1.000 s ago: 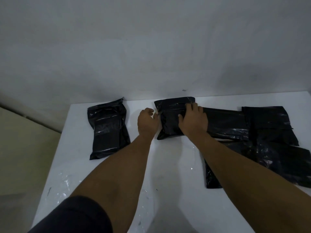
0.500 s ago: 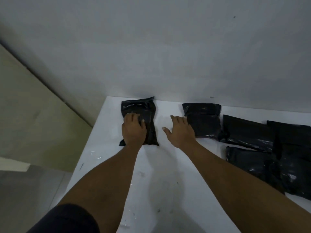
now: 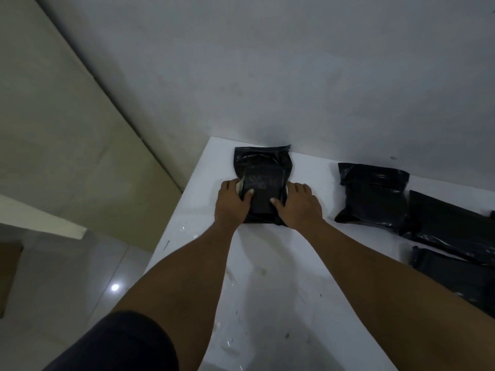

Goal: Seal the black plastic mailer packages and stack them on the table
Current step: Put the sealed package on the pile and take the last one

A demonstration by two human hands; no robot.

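Left hand (image 3: 232, 203) and right hand (image 3: 297, 206) clamp one black mailer (image 3: 263, 167) between them, thumbs pressed on top, fingers wrapped over its two side edges. Its crimped end juts beyond the fingertips, near the white table's (image 3: 267, 303) far left corner. A second mailer (image 3: 372, 195) lies flat to the right of the right fingers, apart from them.

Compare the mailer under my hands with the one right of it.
The gripped mailer is held by the left hand and right hand; the neighbouring mailer lies untouched. The gripped mailer sits near the left edge of the table; the neighbouring mailer farther right. Both are glossy black.
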